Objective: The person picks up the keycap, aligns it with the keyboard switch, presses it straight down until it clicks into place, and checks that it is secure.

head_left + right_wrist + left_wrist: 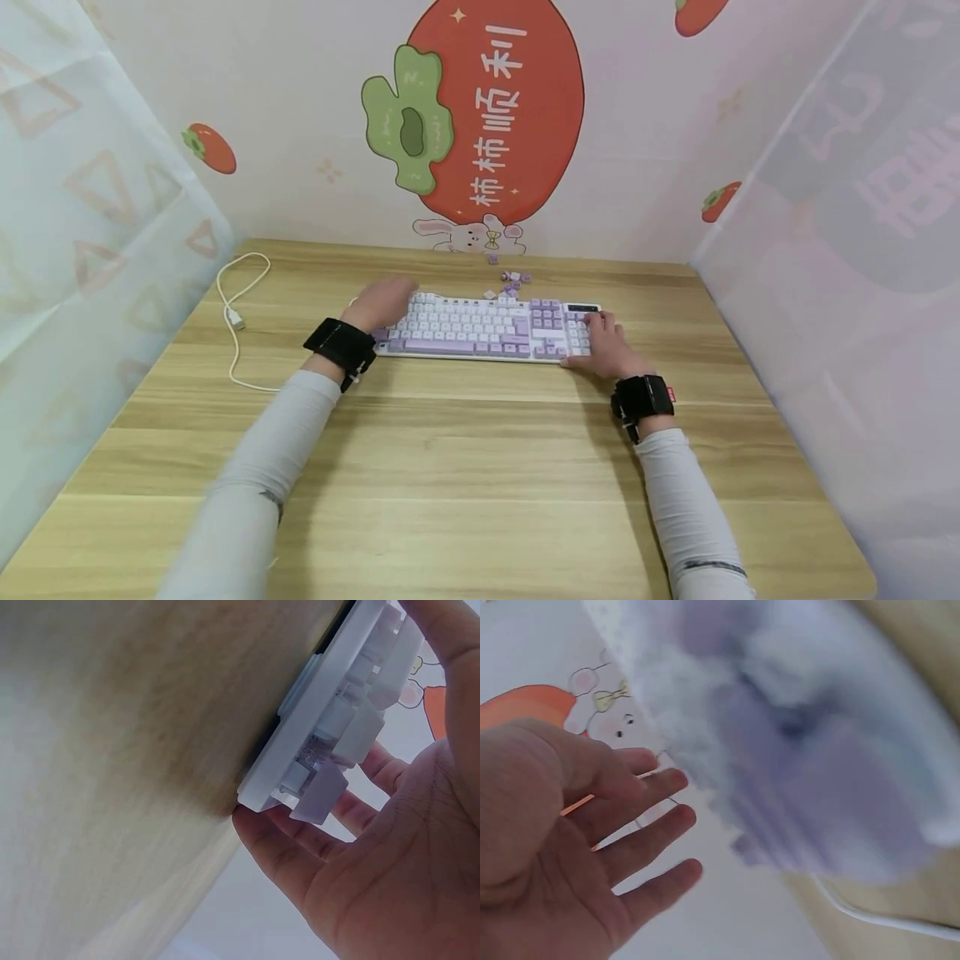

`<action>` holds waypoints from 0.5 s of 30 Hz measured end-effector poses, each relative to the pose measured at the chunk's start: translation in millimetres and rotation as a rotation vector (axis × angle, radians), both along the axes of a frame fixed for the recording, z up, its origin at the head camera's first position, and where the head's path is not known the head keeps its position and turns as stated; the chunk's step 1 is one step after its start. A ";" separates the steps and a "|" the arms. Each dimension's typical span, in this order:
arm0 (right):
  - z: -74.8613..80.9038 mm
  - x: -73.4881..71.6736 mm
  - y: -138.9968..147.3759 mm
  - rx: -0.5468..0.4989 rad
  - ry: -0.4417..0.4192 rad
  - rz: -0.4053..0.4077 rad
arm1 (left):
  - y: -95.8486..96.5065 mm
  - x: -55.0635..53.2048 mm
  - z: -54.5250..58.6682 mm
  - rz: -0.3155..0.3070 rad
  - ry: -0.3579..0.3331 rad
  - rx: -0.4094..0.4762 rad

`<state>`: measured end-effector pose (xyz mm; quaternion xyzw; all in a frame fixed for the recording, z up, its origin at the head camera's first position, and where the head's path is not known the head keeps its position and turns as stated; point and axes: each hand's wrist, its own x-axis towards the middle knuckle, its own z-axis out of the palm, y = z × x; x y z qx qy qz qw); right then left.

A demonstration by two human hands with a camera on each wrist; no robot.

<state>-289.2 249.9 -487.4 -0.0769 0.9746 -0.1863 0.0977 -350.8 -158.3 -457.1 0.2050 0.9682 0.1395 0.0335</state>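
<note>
A white and purple keyboard [450, 325] lies across the table toward the back, with some bare switches along its back row. My left hand [381, 302] is over the keyboard's left end; in the left wrist view its fingers [649, 844] are spread and relaxed, holding nothing, and the keyboard beside them is blurred. At the right end, my right hand [609, 346] grips the keyboard, thumb on the front side and fingers around the short edge. The right wrist view shows that end's side wall and raised keycaps [322, 793] close up, with fingertips at its corner.
Several loose purple and white keycaps [513, 282] lie behind the keyboard, near the wall. A white cable [234, 350] with a USB plug [236, 318] loops over the table's left side. Printed cloth walls [637, 125] border the back and both sides.
</note>
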 end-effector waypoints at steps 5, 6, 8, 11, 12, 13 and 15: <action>2.7 1.6 0.8 0.002 0.004 -0.003 | 29.8 -12.0 11.6 -0.063 -0.024 0.097; 2.9 1.8 1.3 0.003 0.004 -0.003 | 37.3 -15.5 11.5 -0.082 -0.032 0.119; 3.6 1.8 2.0 0.001 0.004 -0.005 | 52.8 -22.1 10.1 -0.118 -0.049 0.147; 3.0 1.6 3.0 0.003 0.009 -0.008 | 73.7 -31.5 3.8 -0.156 -0.059 0.162; 2.8 1.6 3.0 0.002 0.009 -0.009 | 79.6 -33.7 1.0 -0.163 -0.063 0.158; 2.3 1.4 3.0 0.001 0.008 -0.011 | 85.4 -35.0 -1.2 -0.166 -0.072 0.155; 0.4 1.3 2.7 0.003 0.003 -0.013 | 94.7 -36.9 -6.3 -0.171 -0.084 0.149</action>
